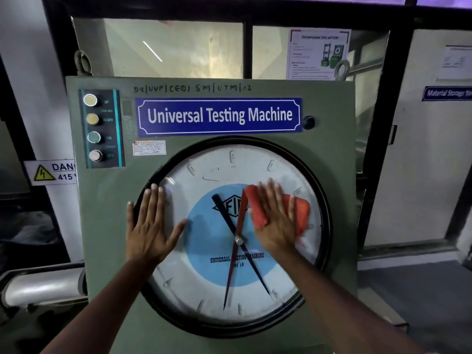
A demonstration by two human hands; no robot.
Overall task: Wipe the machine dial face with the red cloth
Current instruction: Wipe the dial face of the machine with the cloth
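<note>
The round dial face (229,284) fills the lower middle of a green machine panel, with a black rim, white scale, blue centre and two long needles. My right hand (277,221) lies flat on the red cloth (301,213), pressing it against the glass in the dial's upper right part. The cloth sticks out above and to the right of my fingers. My left hand (150,226) rests flat with spread fingers on the dial's left rim, holding nothing.
A blue "Universal Testing Machine" plate (219,116) sits above the dial. A column of push buttons (94,129) is at the panel's upper left. A yellow danger sign (51,172) hangs to the left, a white pipe (43,287) lower left, windows and posters behind.
</note>
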